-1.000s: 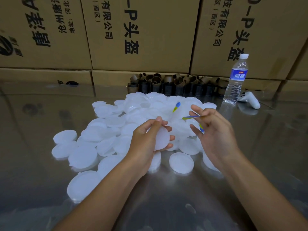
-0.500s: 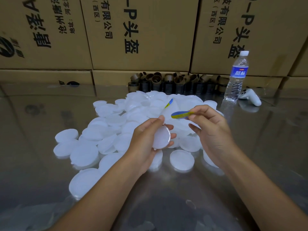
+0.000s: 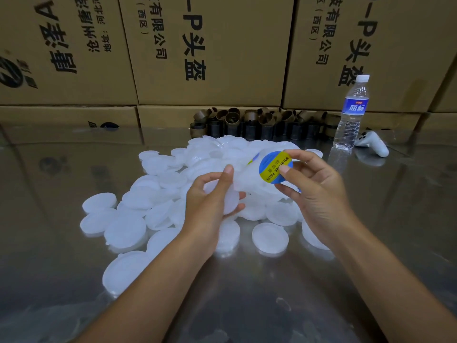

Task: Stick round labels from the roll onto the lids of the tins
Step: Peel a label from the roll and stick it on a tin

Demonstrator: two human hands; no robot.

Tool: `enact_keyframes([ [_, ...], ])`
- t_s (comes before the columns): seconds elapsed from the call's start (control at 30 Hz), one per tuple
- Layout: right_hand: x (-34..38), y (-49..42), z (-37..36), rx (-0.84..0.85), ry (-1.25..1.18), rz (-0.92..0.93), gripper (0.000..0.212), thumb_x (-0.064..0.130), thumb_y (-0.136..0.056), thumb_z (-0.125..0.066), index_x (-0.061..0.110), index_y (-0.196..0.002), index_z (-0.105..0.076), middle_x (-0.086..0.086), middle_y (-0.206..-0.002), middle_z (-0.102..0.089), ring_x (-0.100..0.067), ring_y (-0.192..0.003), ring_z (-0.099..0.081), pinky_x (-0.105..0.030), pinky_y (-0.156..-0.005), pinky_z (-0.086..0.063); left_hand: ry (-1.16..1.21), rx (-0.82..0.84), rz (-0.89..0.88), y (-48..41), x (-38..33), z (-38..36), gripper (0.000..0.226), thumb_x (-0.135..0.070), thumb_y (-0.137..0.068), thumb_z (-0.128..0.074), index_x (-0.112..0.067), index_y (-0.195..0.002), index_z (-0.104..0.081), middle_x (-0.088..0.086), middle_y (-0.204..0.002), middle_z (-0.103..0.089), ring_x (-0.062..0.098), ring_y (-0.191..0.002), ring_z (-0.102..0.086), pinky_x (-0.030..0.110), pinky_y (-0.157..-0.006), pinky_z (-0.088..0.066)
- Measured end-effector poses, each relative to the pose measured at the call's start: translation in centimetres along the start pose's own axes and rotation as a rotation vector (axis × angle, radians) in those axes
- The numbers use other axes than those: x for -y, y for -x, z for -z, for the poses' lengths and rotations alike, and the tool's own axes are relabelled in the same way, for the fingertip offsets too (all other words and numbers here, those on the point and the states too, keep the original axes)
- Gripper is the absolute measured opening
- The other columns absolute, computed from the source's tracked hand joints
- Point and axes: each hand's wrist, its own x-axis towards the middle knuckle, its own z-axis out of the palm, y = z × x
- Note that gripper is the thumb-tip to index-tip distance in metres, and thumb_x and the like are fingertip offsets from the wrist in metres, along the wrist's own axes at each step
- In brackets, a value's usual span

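The right hand pinches a round blue label (its yellow band reads "SOLDERING PASTE") just above and right of the white lid gripped in the left hand.

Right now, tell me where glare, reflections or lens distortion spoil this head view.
Head view: wide-angle bends the cardboard boxes at the edges; the shiny table mirrors boxes and water bottle; white lids wash out into one heap; the round label reads sharp.

lids pile up ahead of you; bottle stands far right; bare table lies near you.
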Motion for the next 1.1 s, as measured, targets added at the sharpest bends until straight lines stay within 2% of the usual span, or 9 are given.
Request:
enact_keyframes([
  [0.13, 0.0, -0.1, 0.0, 0.018, 0.013, -0.023, 0.033, -0.004, -0.087, -0.058, 0.027, -0.094, -0.069, 0.009, -0.077, -0.069, -0.01, -0.079, -0.067, -0.022, -0.068, -0.054, 0.087, -0.173, -0.044, -0.6, -0.5, 0.6, 0.01, -0.033, -0.096, -0.054, -0.022, -0.095, -0.054, 0.004, -0.082, -0.07, 0.017, -0.059, -0.07, 0.029, -0.053, -0.055],
  [0.27, -0.1, -0.1, -0.1, 0.029, 0.014, -0.036, 0.037, -0.004, -0.086, -0.06, 0.029, -0.102, -0.066, 0.008, -0.079, -0.071, -0.008, -0.077, -0.066, -0.017, -0.063, -0.05, 0.115, -0.22, -0.083, -0.7, -1.1, 1.1, 0.01, -0.032, -0.097, -0.049, -0.024, -0.093, -0.054, 0.0, -0.073, -0.072, 0.017, -0.059, -0.07, 0.029, -0.057, -0.055],
  [0.37, -0.1, -0.1, -0.1, 0.014, -0.03, -0.06, 0.034, -0.001, -0.084, -0.064, 0.025, -0.105, -0.062, 0.004, -0.079, -0.073, -0.008, -0.073, -0.067, -0.016, -0.062, -0.05, 0.253, -0.054, -0.048, -0.1, -1.6, 0.8, 0.021, -0.031, -0.1, -0.042, -0.015, -0.091, -0.053, 0.004, -0.073, -0.073, 0.022, -0.064, -0.071, 0.028, -0.055, -0.057],
  [0.5, 0.0, 0.1, -0.3, 0.029, -0.072, -0.075, 0.022, 0.008, -0.07, -0.072, 0.019, -0.087, -0.065, 0.002, -0.076, -0.073, -0.01, -0.072, -0.067, -0.019, -0.067, -0.052, 0.372, 0.236, 0.134, 0.7, -1.6, 0.2, 0.037, -0.039, -0.101, -0.035, -0.009, -0.093, -0.054, 0.016, -0.086, -0.073, 0.031, -0.073, -0.072, 0.042, -0.061, -0.06],
  [0.57, 0.2, 0.1, -0.4, 0.055, -0.12, -0.075, 0.018, 0.015, -0.061, -0.072, 0.019, -0.078, -0.067, 0.0, -0.075, -0.073, -0.01, -0.071, -0.067, -0.019, -0.067, -0.053, 0.347, 0.331, 0.202, 0.9, -1.4, 0.0, 0.042, -0.04, -0.1, -0.034, -0.004, -0.105, -0.055, 0.023, -0.103, -0.07, 0.038, -0.084, -0.071, 0.047, -0.064, -0.06],
  [0.63, 0.3, 0.1, -0.4, 0.088, -0.134, -0.068, 0.018, 0.017, -0.06, -0.071, 0.019, -0.077, -0.069, -0.001, -0.075, -0.073, -0.011, -0.071, -0.068, -0.019, -0.068, -0.054, 0.292, 0.412, 0.234, 1.0, -1.2, -0.1, 0.049, -0.038, -0.1, -0.03, 0.0, -0.123, -0.052, 0.027, -0.113, -0.066, 0.043, -0.09, -0.069, 0.045, -0.063, -0.06],
  [0.77, 0.3, 0.4, -0.4, 0.153, -0.071, -0.048, 0.016, 0.02, -0.066, -0.068, 0.022, -0.081, -0.073, -0.002, -0.077, -0.073, -0.011, -0.074, -0.068, -0.02, -0.071, -0.054, 0.181, 0.475, 0.235, 1.1, -0.9, -0.3, 0.052, -0.035, -0.101, -0.027, 0.001, -0.134, -0.044, 0.02, -0.099, -0.071, 0.039, -0.077, -0.071, 0.04, -0.057, -0.059],
  [0.93, 0.3, 0.9, -0.7, 0.219, 0.033, -0.056, 0.018, 0.015, -0.077, -0.066, 0.023, -0.092, -0.072, -0.003, -0.085, -0.075, -0.014, -0.08, -0.069, -0.022, -0.066, -0.053, 0.12, 0.515, 0.238, 1.4, -0.9, -0.1, 0.057, -0.046, -0.1, -0.024, -0.003, -0.128, -0.049, 0.017, -0.091, -0.072, 0.033, -0.074, -0.071, 0.036, -0.054, -0.057],
  [1.1, 0.7, 1.3, -1.2, 0.212, 0.097, -0.038, 0.037, 0.025, -0.06, -0.073, 0.021, -0.096, -0.065, 0.006, -0.086, -0.072, -0.009, -0.074, -0.067, -0.025, -0.062, -0.054, 0.085, 0.556, 0.273, 1.4, -1.0, 0.1, 0.06, -0.052, -0.098, -0.023, -0.006, -0.116, -0.056, 0.017, -0.096, -0.071, 0.035, -0.076, -0.07, 0.038, -0.053, -0.058],
])
